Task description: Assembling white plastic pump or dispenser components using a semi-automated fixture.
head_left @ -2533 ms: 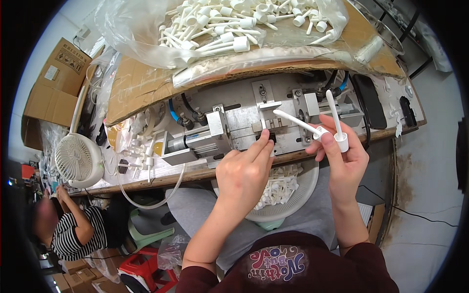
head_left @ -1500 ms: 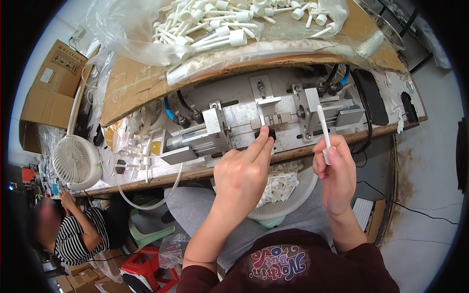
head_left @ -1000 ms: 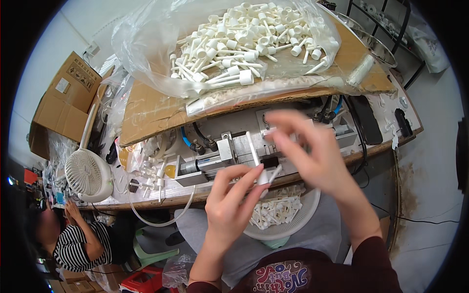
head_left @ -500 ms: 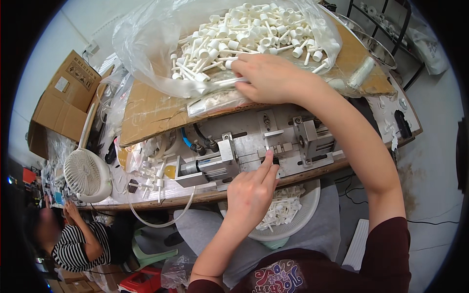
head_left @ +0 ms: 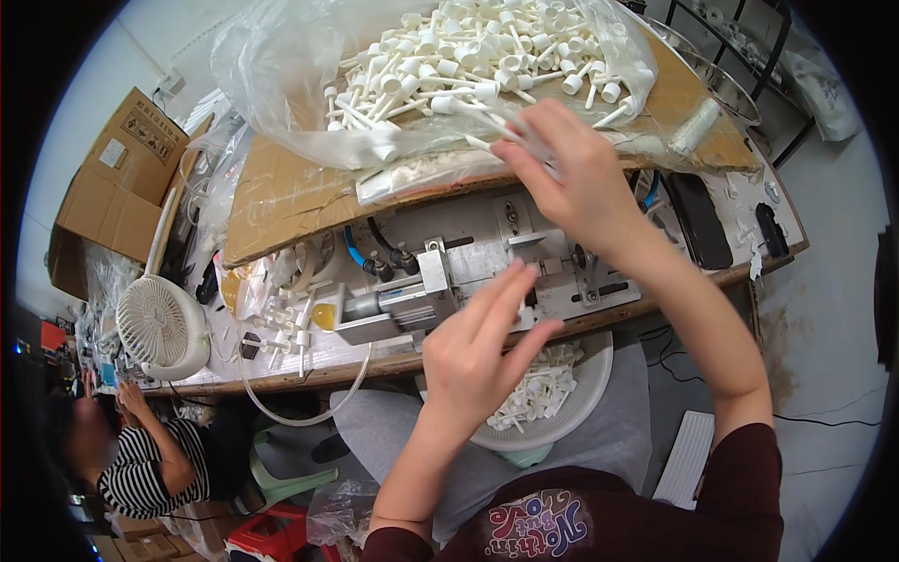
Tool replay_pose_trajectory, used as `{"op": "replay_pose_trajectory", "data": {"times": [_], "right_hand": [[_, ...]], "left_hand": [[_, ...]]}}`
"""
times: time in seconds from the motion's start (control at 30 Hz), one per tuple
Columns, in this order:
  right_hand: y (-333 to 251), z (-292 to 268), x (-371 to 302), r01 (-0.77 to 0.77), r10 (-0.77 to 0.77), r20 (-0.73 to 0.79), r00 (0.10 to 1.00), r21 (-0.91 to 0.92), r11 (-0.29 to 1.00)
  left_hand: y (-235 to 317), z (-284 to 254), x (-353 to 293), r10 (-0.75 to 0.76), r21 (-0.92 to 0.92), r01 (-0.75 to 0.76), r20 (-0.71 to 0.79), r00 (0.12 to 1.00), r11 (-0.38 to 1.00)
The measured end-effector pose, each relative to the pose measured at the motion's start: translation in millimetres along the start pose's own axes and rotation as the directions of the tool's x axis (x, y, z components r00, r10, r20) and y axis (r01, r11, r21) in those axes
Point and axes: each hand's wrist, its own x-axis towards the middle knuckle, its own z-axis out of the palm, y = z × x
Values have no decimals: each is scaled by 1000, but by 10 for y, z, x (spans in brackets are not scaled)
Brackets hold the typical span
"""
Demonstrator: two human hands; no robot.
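Observation:
My right hand [head_left: 585, 178] is lifted above the near edge of the cardboard, just in front of a heap of white plastic scoops [head_left: 487, 56] in a clear plastic bag [head_left: 272, 84]. Its fingers are closed round white plastic scoops [head_left: 479, 143], blurred by motion, whose pale sticks poke out to the left. Over the middle of a metal clamping fixture [head_left: 435, 272] hovers my left hand [head_left: 473, 351]. Its fingers are stretched out and the thumb stands apart. The fingertips are close to the small metal holder [head_left: 552, 267]; whether they touch it cannot be told.
A white basket [head_left: 599, 393] of white plastic pieces sits at my lap, below the bench edge. On the bench lie a black phone [head_left: 698, 220] at right and loose scoops [head_left: 300, 328] at left, near a white fan [head_left: 161, 323]. A person in stripes [head_left: 154, 468] sits far left.
My right hand has drawn back from the heap, toward me and to the right, with scoops in it. My left index finger has come up off the fixture and the thumb has spread.

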Motion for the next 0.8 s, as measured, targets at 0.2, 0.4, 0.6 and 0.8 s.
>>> {"op": "replay_pose_trajectory", "data": {"times": [0.2,0.4,0.6,0.8], "right_hand": [[-784,-28,-654,-567,570,198,798,567,597],[-588,-136,-967,-659,713,254,653,654,371],[-681,-365,-1049,-719,713,404,574,664,203],[-767,-470,-1130,-723,718,381,583,647,244]], "left_hand": [[67,17,42,54,-72,-69,-194,980,995],[80,-78,-165,-8,-24,9,46,999,1000],[-59,85,-229,53,330,-107,168,984,938],[-57,62,-119,48,376,-132,225,973,917]]}}
